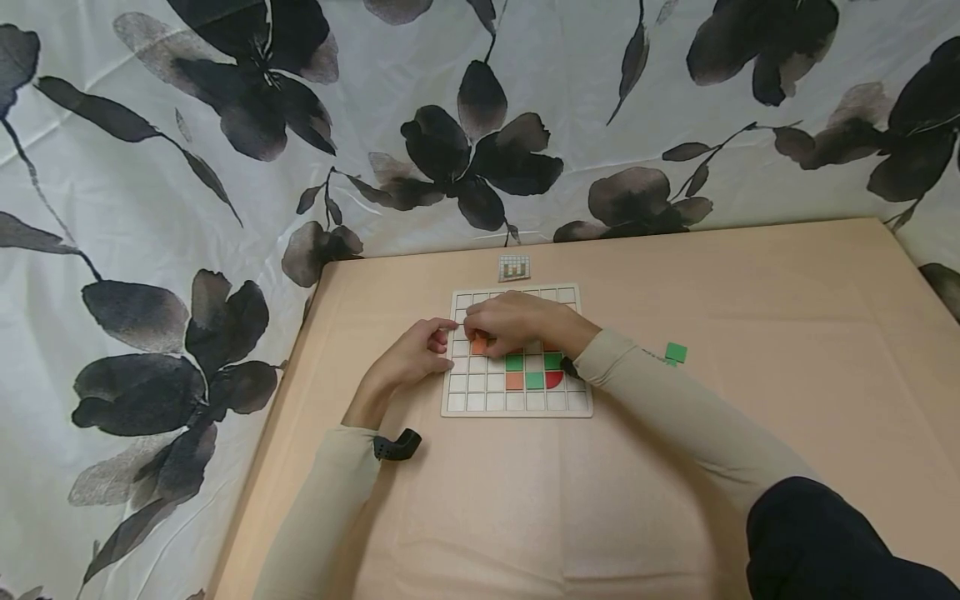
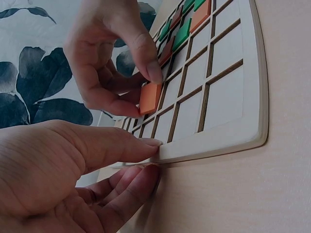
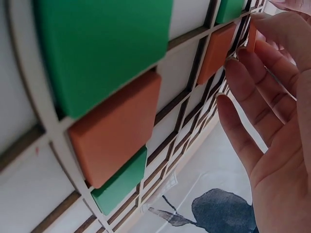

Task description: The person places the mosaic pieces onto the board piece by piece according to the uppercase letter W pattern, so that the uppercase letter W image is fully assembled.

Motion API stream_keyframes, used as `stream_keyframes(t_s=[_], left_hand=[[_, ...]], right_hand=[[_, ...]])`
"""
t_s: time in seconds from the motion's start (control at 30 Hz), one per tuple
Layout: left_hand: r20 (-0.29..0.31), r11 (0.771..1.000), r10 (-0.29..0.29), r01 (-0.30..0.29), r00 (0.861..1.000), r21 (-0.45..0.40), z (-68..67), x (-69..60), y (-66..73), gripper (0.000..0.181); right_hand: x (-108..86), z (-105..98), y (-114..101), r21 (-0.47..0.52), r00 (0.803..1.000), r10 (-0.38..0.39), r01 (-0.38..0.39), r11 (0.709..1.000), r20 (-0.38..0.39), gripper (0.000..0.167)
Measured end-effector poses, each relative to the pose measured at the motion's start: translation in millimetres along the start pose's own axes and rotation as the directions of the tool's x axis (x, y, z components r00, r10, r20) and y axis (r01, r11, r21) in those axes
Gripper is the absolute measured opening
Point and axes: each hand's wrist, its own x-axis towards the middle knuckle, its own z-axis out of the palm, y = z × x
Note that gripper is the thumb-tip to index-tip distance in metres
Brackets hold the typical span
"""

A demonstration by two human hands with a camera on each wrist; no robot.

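A white wooden grid board (image 1: 477,402) lies on the table, with several green, orange and red pieces in its cells. Between the thumb and fingers of my right hand (image 1: 517,321) is an orange square tile (image 2: 150,98), pinched over cells near the board's left side. My left hand (image 1: 417,348) grips the board's left edge, one digit on the rim and other fingertips against the edge below. In the right wrist view, a green tile (image 3: 109,48) and another orange tile (image 3: 119,128) sit in cells close to the camera. My right hand and forearm hide part of the board.
Behind the board is a small pattern card (image 1: 514,267) showing a grid. Loose green pieces (image 1: 677,352) lie right of the board, partly beside my right sleeve. A flower-printed cloth (image 1: 420,75) hangs or lies beyond the table's (image 1: 787,333) far and left edges.
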Motion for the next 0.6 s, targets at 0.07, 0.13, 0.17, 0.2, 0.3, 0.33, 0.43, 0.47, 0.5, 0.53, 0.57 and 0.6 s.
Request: stream_keyframes(t_s=[0.07, 0.13, 0.17, 0.2, 0.3, 0.33, 0.43, 0.47, 0.5, 0.53, 0.57, 0.6], left_hand=[[0.000, 1.000, 0.000, 0.000, 1.000, 0.000, 0.0, 0.2, -0.2, 0.061], [-0.001, 1.000, 0.001, -0.001, 1.000, 0.000, 0.0, 0.0, -0.1, 0.061], [-0.001, 1.000, 0.000, 0.000, 1.000, 0.000, 0.1, 0.0, -0.1, 0.060], [-0.001, 1.000, -0.001, 0.001, 1.000, 0.002, -0.1, -0.1, 0.0, 0.061], [0.001, 1.000, -0.002, 0.002, 1.000, 0.002, -0.2, -0.4, 0.0, 0.061], [0.000, 1.000, -0.002, 0.002, 1.000, 0.003, -0.2, -0.3, -0.2, 0.061], [0.004, 1.000, -0.003, 0.003, 1.000, 0.006, -0.6, -0.4, -0.2, 0.061], [0.005, 1.000, -0.005, 0.004, 1.000, 0.006, -0.5, -0.2, -0.6, 0.061], [0.005, 1.000, -0.006, 0.006, 1.000, 0.006, -0.4, -0.2, -0.9, 0.062], [0.005, 1.000, -0.006, 0.006, 1.000, 0.005, -0.5, -0.2, -0.8, 0.062], [0.006, 1.000, -0.007, 0.007, 1.000, 0.003, -0.6, -0.2, -0.9, 0.062], [0.006, 1.000, -0.007, 0.007, 1.000, 0.003, -0.7, -0.3, -0.9, 0.062]], right_hand=[[-0.2, 0.5, -0.3, -0.016, 1.000, -0.006, 0.006, 1.000, -0.003, 0.019], [-0.2, 0.9, -0.4, -0.024, 1.000, -0.011, 0.011, 1.000, -0.004, 0.019], [-0.2, 0.9, -0.5, -0.026, 1.000, -0.012, 0.012, 1.000, -0.004, 0.019], [-0.1, 0.9, -0.6, -0.028, 1.000, -0.013, 0.013, 1.000, -0.005, 0.019], [-0.1, 1.1, -0.7, -0.027, 1.000, -0.014, 0.014, 1.000, -0.007, 0.019], [-0.3, 0.9, -1.0, -0.028, 1.000, -0.015, 0.015, 1.000, -0.008, 0.019], [-0.7, 0.3, -1.6, -0.027, 1.000, -0.018, 0.018, 0.999, -0.011, 0.019], [-0.8, 0.0, -1.8, -0.026, 1.000, -0.018, 0.018, 1.000, -0.010, 0.019], [-0.9, -0.1, -2.0, -0.025, 1.000, -0.018, 0.018, 1.000, -0.010, 0.019], [-1.0, -0.3, -2.2, -0.025, 1.000, -0.019, 0.018, 1.000, -0.010, 0.019], [-0.9, -0.1, -2.1, -0.027, 1.000, -0.019, 0.019, 0.999, -0.011, 0.019], [-0.9, 0.0, -2.1, -0.031, 1.000, -0.019, 0.019, 0.999, -0.012, 0.019]])
